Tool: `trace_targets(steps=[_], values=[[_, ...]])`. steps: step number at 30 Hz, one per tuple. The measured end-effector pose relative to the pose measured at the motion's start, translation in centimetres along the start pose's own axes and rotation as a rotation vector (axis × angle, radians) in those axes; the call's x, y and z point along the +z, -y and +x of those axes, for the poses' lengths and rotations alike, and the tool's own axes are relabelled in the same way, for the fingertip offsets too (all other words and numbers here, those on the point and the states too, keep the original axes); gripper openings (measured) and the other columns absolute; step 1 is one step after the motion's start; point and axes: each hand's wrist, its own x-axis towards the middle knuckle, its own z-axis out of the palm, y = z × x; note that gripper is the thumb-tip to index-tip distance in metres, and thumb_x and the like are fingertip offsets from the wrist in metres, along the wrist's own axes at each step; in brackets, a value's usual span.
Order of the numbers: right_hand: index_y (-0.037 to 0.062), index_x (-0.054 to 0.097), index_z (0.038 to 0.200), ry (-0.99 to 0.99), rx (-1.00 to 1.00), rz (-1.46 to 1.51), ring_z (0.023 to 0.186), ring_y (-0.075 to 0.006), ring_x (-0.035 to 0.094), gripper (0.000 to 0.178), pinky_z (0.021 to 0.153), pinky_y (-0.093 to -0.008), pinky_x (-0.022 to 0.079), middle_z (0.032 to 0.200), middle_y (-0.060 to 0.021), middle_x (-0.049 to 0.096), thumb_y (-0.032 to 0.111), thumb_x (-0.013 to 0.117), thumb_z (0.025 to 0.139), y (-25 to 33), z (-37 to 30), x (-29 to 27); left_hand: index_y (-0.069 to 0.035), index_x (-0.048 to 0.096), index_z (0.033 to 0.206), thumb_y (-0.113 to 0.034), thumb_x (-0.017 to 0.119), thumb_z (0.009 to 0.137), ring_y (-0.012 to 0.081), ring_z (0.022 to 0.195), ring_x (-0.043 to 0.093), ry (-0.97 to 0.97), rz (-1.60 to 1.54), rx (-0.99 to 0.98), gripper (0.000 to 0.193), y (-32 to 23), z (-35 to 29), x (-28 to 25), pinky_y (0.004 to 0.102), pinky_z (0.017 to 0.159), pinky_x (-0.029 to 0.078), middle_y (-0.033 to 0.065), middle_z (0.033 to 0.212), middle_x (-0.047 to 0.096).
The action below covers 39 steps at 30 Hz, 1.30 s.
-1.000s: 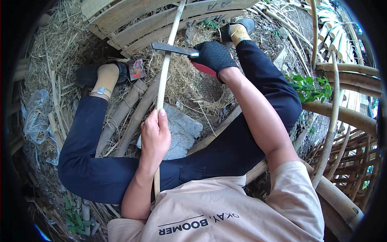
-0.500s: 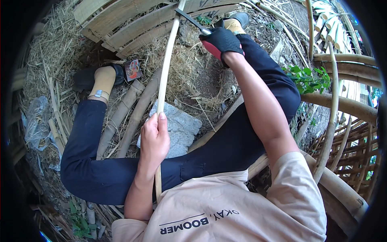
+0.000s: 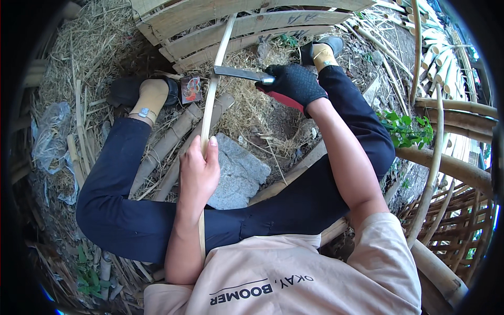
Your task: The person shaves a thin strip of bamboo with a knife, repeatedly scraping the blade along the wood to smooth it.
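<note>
A pale strip (image 3: 208,111), running from upper centre to lower centre of the frame, is gripped by the bare left hand (image 3: 199,170), while a knife (image 3: 239,73) crossing it is held in the gloved right hand (image 3: 295,86). If the knife were snagged, the strip could be gouged or split; if it slipped downward, the unprotected left hand could be cut.

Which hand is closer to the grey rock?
Left. The left hand is just left of the grey rock in the picture; the gloved right hand is farther forward and to the right.
</note>
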Motion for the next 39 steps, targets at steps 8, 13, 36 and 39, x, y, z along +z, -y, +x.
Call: trace_targets(steps=[8,13,36,39], values=[[0.0139,0.073,0.106,0.031,-0.073,0.034,0.089,-0.0365,0.07,0.04,0.083,-0.0456,0.055,0.094,-0.017,0.073,0.048,0.068,0.085,1.0,-0.4,-0.2,-0.003,0.055,0.103,-0.035,0.044,0.107,0.0124,0.074,0.064,0.082,-0.252,-0.135,0.034,2.0,2.6,0.7,0.0284,0.06,0.052,0.0063,0.078,0.063],[0.0142,0.071,0.099,0.033,-0.137,0.078,0.086,-0.0361,0.07,0.035,0.08,-0.0457,0.055,0.088,-0.0164,0.072,0.047,0.068,0.086,1.4,-1.3,0.0,-0.005,0.055,0.102,-0.032,0.038,0.109,0.008,0.066,0.054,0.329,-0.749,-0.299,0.033,0.6,3.8,0.1,0.0243,0.055,0.046,0.0008,0.076,0.054],[0.0155,0.073,0.094,0.068,-0.146,0.026,0.08,-0.0367,0.07,0.027,0.074,-0.047,0.055,0.082,-0.0154,0.071,0.04,0.066,0.086,4.8,-2.9,1.2,-0.012,0.052,0.094,-0.032,0.041,0.109,-0.0008,0.048,0.029,0.356,-1.12,-0.472,0.028,0.8,1.8,1.0,0.0174,0.04,0.018,-0.0087,0.062,0.037],[0.0158,0.073,0.092,0.07,-0.147,0.03,0.079,-0.0362,0.07,0.024,0.073,-0.0465,0.056,0.081,-0.0148,0.072,0.037,0.067,0.084,5.0,-3.0,1.4,-0.011,0.052,0.091,-0.033,0.042,0.109,-0.0007,0.047,0.026,0.249,-1.043,-0.433,0.03,0.4,1.3,1.7,0.0185,0.04,0.018,-0.0101,0.06,0.035]])
